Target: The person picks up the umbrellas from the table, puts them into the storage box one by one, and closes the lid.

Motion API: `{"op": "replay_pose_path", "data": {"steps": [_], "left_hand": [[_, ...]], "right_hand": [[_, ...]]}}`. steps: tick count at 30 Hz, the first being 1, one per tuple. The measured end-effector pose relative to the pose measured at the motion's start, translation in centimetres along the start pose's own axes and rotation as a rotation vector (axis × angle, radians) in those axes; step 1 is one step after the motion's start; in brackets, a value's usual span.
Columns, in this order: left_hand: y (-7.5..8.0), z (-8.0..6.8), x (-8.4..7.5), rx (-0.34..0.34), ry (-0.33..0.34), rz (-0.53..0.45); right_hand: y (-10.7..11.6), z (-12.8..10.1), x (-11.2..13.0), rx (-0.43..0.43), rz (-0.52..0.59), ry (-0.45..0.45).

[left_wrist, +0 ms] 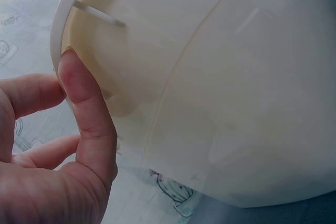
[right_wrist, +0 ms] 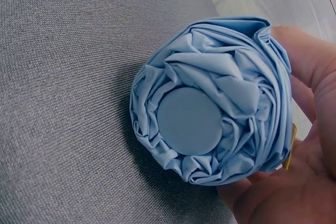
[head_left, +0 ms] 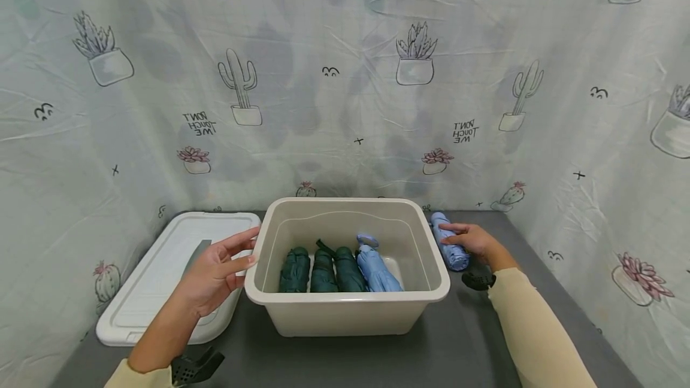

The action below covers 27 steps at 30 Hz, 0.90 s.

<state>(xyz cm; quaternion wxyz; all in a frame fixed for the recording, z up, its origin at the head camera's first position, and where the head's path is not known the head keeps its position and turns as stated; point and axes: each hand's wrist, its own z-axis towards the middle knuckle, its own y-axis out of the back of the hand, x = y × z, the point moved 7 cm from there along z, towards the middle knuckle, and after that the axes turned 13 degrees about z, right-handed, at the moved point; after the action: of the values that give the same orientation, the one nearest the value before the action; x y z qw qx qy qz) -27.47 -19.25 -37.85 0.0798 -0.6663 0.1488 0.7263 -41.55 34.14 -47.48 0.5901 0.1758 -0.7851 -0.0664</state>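
Observation:
A beige plastic storage bin (head_left: pixel 345 316) stands in the middle of the table. My left hand (head_left: pixel 218 268) pinches its left rim between thumb and fingers, seen close up in the left wrist view. Inside the bin lie three dark green folded umbrellas (head_left: pixel 323 271) side by side, with a light blue folded umbrella (head_left: pixel 377 268) to their right. Outside, on the table right of the bin, lies another light blue folded umbrella (head_left: pixel 451 250). My right hand (head_left: pixel 474 243) grips this one from its right side. The right wrist view shows its round end (right_wrist: pixel 189 121) amid bunched fabric.
A white lid (head_left: pixel 145 292) lies flat on the grey table (head_left: pixel 345 364) left of the bin, partly behind my left hand and forearm. A cactus-print curtain (head_left: pixel 345 76) surrounds the back and sides of the table.

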Motion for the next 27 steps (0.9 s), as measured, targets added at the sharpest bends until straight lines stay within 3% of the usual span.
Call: {"op": "replay_pose_path", "data": {"steps": [16, 27], "left_hand": [[-0.09, -0.09, -0.15, -0.021, 0.017, 0.045], [-0.23, -0.14, -0.14, 0.005, 0.008, 0.022]], "right_hand": [[0.14, 0.31, -0.42, 0.000, 0.015, 0.002], [0.11, 0.31, -0.52, -0.013, 0.020, -0.003]]}}
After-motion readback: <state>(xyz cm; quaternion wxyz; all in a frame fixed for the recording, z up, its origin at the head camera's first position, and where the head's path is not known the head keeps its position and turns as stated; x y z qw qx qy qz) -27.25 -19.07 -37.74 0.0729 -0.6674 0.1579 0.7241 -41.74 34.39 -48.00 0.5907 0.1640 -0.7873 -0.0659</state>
